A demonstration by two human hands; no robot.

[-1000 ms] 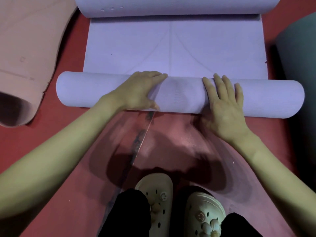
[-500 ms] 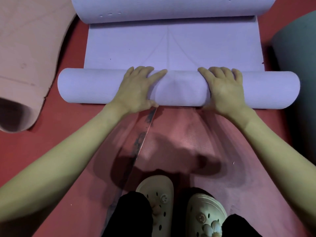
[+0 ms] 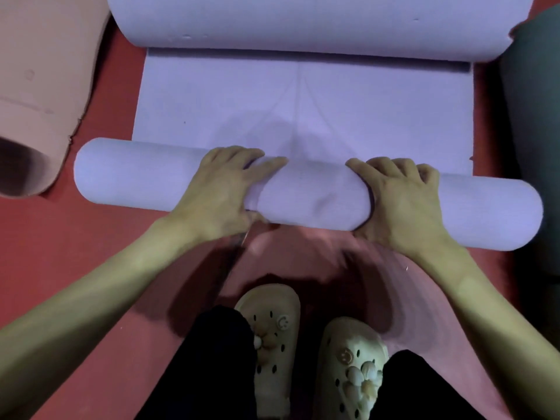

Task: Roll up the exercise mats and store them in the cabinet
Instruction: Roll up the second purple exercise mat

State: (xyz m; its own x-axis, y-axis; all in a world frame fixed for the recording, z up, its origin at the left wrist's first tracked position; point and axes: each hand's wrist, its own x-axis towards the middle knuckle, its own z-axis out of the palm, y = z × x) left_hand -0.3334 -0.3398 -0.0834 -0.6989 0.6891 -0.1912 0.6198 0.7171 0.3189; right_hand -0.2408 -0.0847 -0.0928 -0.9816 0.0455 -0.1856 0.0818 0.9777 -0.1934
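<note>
Left hand point(image 3: 221, 192) and right hand point(image 3: 400, 201) both sit on top of the rolled part of the lavender exercise mat point(image 3: 303, 116), fingers curled over the far side of the roll point(image 3: 309, 195), palms pressing down, thumbs toward the middle. Roll lies across centre frame, 9 to 3 o'clock, on the red floor point(image 3: 100, 237). Unrolled stretch runs toward 12 o'clock, where the mat's far end curls up in a loose coil point(image 3: 318, 22).

Handling guess: foam, light, soft, springy; dents under the palms, wants to unroll if released. Surface looks grippy, not slick. Best hold is where the hands are, either side of centre, even pressure so the roll stays straight; the right end sits slightly nearer the person, so telescoping is a risk.

Room: clear lane ahead along the flat stretch until the far coil. Pink mat point(image 3: 39, 95), partly rolled, near the left end at 9–10 o'clock. Dark green mat point(image 3: 536, 116) close to the right end at 2–3 o'clock. Person's cream clogs point(image 3: 309, 359) at 6 o'clock, on a pink mat underfoot point(image 3: 303, 259). Cabinet not in view.
</note>
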